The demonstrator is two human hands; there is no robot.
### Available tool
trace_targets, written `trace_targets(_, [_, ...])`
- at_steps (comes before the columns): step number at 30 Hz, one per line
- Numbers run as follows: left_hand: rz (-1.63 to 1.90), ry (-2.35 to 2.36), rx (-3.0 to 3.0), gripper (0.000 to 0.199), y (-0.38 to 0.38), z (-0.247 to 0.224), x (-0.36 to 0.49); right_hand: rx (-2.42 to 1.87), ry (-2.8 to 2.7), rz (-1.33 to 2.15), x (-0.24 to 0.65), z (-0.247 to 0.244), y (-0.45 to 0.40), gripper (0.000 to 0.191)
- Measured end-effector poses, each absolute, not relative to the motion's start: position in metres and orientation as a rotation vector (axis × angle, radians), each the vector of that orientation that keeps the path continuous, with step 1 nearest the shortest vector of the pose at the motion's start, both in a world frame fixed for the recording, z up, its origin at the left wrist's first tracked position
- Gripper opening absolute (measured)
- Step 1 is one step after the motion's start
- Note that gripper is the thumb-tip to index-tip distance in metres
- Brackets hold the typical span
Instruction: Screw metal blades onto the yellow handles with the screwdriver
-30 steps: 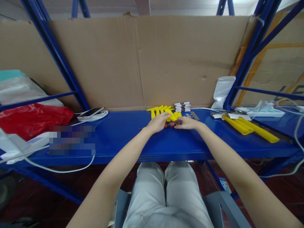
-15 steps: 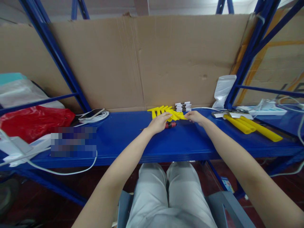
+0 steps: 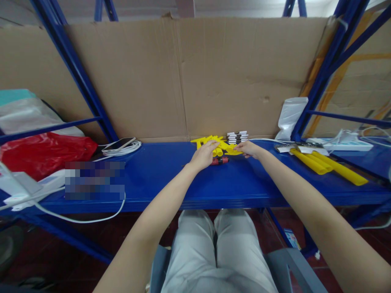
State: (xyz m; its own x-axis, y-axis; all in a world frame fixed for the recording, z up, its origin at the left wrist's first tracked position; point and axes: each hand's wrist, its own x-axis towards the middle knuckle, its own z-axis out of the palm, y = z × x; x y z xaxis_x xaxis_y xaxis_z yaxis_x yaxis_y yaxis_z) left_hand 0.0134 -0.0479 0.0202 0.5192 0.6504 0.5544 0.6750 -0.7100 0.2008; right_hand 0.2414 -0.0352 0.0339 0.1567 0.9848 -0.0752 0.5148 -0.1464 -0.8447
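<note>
Several yellow plastic pieces [image 3: 222, 145], some with T-shaped or tubular ends, lie in a cluster toward the back of the blue shelf. My left hand [image 3: 204, 156] is at the cluster's left side, fingers closed together against the pieces; what they grip, if anything, is hidden. From the right, my right hand [image 3: 249, 149] pinches the end of a flat yellow piece [image 3: 233, 153] between thumb and fingers. Just in front of the cluster lies a screwdriver with a red and black handle [image 3: 220, 161], its shaft partly behind my left hand.
Behind the cluster is a stack of white pieces with dark middles [image 3: 237, 137]. Yellow tubes with metal ends [image 3: 330, 165] lie at right. A phone with a coiled white cable [image 3: 122, 145] and a red bag [image 3: 49, 152] are at left. Cardboard [image 3: 214, 77] lines the back.
My right hand has tilted the yellow piece and drawn it slightly toward me. My left hand's fingers have shifted a little, showing two round yellow tube ends. The view has moved slightly.
</note>
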Motion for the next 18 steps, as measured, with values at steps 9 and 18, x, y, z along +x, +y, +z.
trace_targets(9, [-1.193,-1.354,-2.545,0.058,-0.042,0.024,0.003,-1.79,-1.593,0.92,0.23,0.036,-0.04,0.018])
trace_targets(18, [-1.172,-1.339,-2.577,0.057,-0.045,0.024,0.006,-1.876,-1.303,0.736,0.257,0.049,-0.014,0.02])
